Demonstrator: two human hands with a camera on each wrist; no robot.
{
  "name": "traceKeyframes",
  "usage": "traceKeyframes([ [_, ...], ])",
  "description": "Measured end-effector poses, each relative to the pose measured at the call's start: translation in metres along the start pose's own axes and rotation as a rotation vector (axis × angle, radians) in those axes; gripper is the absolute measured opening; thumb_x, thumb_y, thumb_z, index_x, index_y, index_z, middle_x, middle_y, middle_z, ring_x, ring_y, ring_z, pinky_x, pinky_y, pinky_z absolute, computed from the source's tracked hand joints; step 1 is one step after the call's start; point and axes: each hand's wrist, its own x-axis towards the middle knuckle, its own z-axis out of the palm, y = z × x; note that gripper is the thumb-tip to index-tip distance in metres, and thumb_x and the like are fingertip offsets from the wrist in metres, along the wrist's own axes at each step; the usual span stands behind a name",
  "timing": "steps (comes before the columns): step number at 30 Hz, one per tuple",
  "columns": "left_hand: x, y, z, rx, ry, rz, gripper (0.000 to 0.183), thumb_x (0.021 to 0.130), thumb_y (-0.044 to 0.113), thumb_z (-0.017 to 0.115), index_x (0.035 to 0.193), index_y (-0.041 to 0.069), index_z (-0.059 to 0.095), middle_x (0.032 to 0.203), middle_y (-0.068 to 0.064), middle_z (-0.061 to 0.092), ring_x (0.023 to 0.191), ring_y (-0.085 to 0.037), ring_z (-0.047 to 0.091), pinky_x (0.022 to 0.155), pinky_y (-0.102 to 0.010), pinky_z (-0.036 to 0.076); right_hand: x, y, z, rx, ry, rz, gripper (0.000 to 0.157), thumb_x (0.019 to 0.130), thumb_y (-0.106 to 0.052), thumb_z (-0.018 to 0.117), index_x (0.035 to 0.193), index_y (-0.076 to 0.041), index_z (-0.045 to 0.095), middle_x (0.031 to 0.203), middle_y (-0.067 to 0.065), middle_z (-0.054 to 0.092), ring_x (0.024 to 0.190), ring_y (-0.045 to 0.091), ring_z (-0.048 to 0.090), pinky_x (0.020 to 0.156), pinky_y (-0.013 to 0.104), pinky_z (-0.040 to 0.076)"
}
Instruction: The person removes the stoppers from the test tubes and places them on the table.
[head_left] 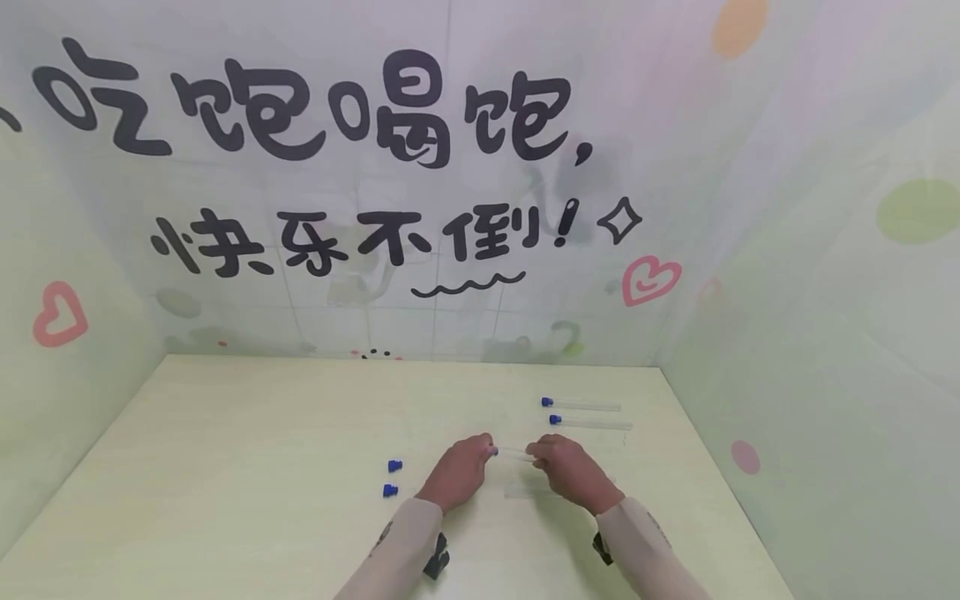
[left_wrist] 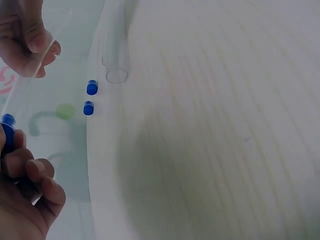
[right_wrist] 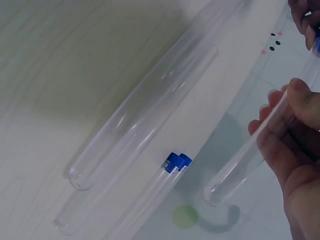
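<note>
Two pale sleeves (head_left: 393, 550) are slanting up toward the held tube (right_wrist: 235, 167), which is hanging above the table (head_left: 247, 500). The right hand (head_left: 572, 468) is gripping its body; the left hand (head_left: 457, 471) is pinching a blue stopper (left_wrist: 7, 135) at its end, seemingly for alignment. Two loose stoppers (head_left: 395, 466) are lying left of the tube, two stoppered tubes (head_left: 596, 423) beyond it, uncapped tubes (right_wrist: 142, 117) nearer, perhaps for easy reach. The left hand is hiding how deeply the stopper is sitting; the right is partly covering the uncapped tubes.
</note>
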Motion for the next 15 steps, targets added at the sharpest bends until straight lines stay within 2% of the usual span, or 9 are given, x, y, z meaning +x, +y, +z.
traceKeyframes([
  [4,-0.0018,-0.0034,-0.0006,-0.022,-0.057,-0.008,0.017,0.101,0.016,0.042,0.094,0.007,0.055,0.074,0.005,0.046,0.067,-0.007,0.041,0.064,-0.024,0.040,0.0004,0.0011,-0.0016,0.048,-0.052,-0.015,0.018,0.079,0.010,0.068,0.091,-0.004,0.069,0.080,0.003,0.067,0.076,0.014,0.064,0.068,0.026,0.053],
  [8,-0.0030,-0.0068,-0.0007,-0.031,-0.087,-0.023,0.018,0.101,0.018,0.042,0.097,0.008,0.056,0.079,0.005,0.048,0.071,-0.007,0.043,0.068,-0.026,0.043,-0.0002,-0.0008,0.0005,0.052,-0.060,0.007,0.018,0.079,0.008,0.068,0.093,-0.004,0.069,0.082,0.005,0.068,0.077,0.015,0.064,0.069,0.026,0.053],
  [11,-0.0031,-0.0076,-0.0025,-0.035,-0.069,-0.046,0.018,0.101,0.019,0.045,0.098,0.010,0.059,0.084,0.004,0.050,0.074,-0.008,0.045,0.071,-0.028,0.045,-0.0006,-0.0030,0.0026,0.043,-0.032,0.035,0.019,0.080,0.006,0.069,0.095,-0.004,0.070,0.086,0.005,0.068,0.080,0.016,0.065,0.071,0.027,0.054],
  [15,-0.0028,-0.0069,-0.0072,-0.089,-0.037,-0.091,0.015,0.098,0.019,0.051,0.099,0.009,0.063,0.088,0.002,0.053,0.077,-0.009,0.048,0.074,-0.029,0.047,-0.0001,-0.0051,0.0054,0.028,0.016,0.044,0.019,0.079,0.004,0.070,0.097,-0.004,0.070,0.087,0.004,0.067,0.081,0.017,0.064,0.072,0.028,0.054],
])
